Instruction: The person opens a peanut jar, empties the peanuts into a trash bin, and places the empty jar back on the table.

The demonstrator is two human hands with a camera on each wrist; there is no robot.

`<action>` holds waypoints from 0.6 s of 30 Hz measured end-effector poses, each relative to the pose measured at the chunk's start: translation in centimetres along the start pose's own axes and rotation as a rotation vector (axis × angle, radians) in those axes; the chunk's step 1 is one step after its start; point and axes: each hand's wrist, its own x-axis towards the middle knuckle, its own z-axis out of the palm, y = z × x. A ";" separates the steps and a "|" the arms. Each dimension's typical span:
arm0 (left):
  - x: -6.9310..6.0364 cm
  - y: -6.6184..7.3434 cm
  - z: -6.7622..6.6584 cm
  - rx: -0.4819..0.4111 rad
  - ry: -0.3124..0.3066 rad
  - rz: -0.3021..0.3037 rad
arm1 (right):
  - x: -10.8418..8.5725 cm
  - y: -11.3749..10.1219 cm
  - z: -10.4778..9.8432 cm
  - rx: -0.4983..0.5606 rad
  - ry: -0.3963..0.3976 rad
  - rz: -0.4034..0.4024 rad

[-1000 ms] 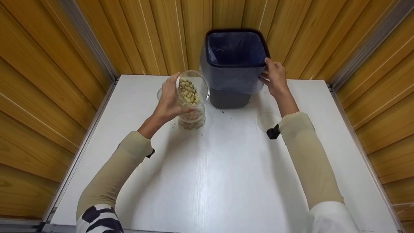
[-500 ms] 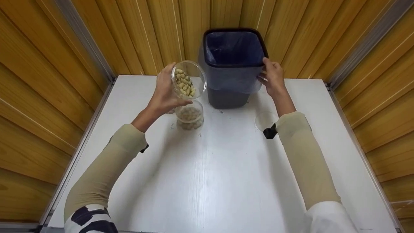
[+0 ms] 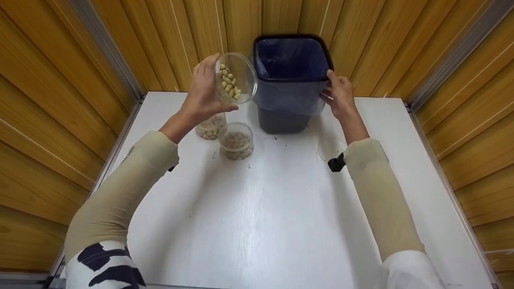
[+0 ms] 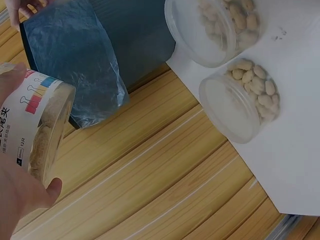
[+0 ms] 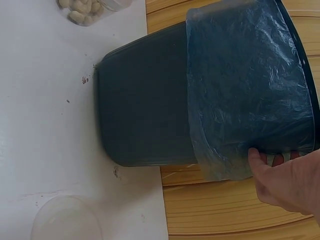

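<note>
My left hand (image 3: 202, 88) grips a clear round plastic tub (image 3: 248, 82), tilted with its mouth facing the head camera. Pale nuts that look like peanuts (image 3: 229, 82) lie along its lower left side. A label with coloured binder clips (image 4: 37, 95) shows on the tub in the left wrist view. Just right of the tub stands a dark trash bin (image 3: 283, 122) with a translucent bluish liner (image 3: 289, 96) folded over its rim. My right hand (image 3: 341, 94) holds the bin's near right corner, thumb on the liner's outside in the right wrist view.
Two more clear tubs of nuts stand on the white table (image 3: 281, 220): a nearer tub (image 3: 236, 144) and a farther tub (image 3: 211, 127), partly behind my left hand. A clear round lid (image 3: 330, 149) lies near my right wrist. Wood-patterned walls (image 3: 160, 40) surround the table.
My left hand has lifted the tub upward and away from the standing tubs, tilting it more, which uncovers the farther tub. My right hand stays on the bin.
</note>
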 end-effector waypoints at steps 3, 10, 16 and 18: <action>1.0 0.4 -0.3 0.039 -0.031 -0.028 | 0.0 0.1 -0.1 0.000 0.004 -0.023; 2.9 1.2 -1.1 0.118 -0.052 -0.010 | 0.0 0.5 0.5 -0.015 0.026 -0.044; 4.7 1.4 -1.7 0.166 -0.035 -0.005 | -0.1 0.7 0.8 -0.025 0.021 -0.055; 5.3 1.5 -1.7 0.178 -0.052 -0.014 | -0.2 0.7 0.7 -0.037 0.018 -0.056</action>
